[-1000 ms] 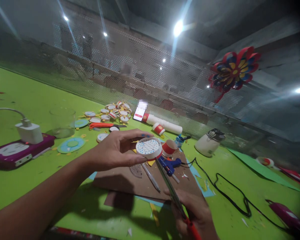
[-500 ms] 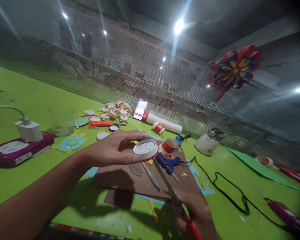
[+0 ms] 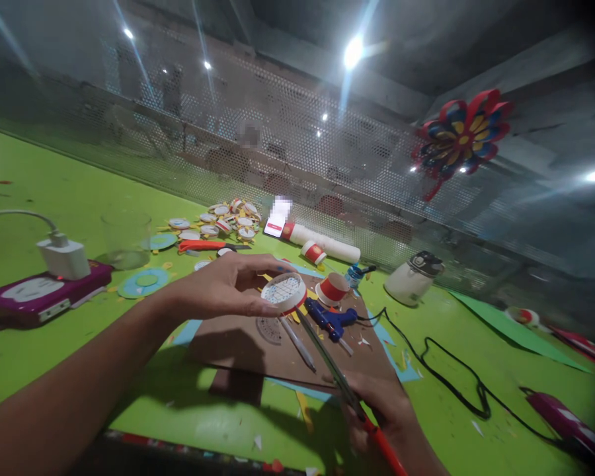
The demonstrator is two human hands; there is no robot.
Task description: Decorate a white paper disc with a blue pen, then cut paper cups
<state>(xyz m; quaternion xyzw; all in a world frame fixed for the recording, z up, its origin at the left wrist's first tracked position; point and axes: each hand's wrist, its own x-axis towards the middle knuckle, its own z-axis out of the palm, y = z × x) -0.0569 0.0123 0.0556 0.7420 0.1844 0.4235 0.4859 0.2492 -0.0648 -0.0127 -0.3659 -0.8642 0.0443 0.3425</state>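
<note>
Your left hand (image 3: 223,289) pinched the cup (image 3: 284,293) between thumb and fingers, held above the brown board (image 3: 238,354). Its top showed a blue-dotted white disc with a red band below. Your right hand (image 3: 384,413) was closed around the scissors (image 3: 337,373), their blades reaching up to the cup's lower edge. Another red cup (image 3: 333,289) stood just beyond, beside the glue gun (image 3: 333,320). A clear glass (image 3: 125,239) stood well left; its contents could not be made out.

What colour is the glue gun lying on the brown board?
Blue, with a black cord; the glue gun shows best in the head view, just right of the paper disc.
</note>
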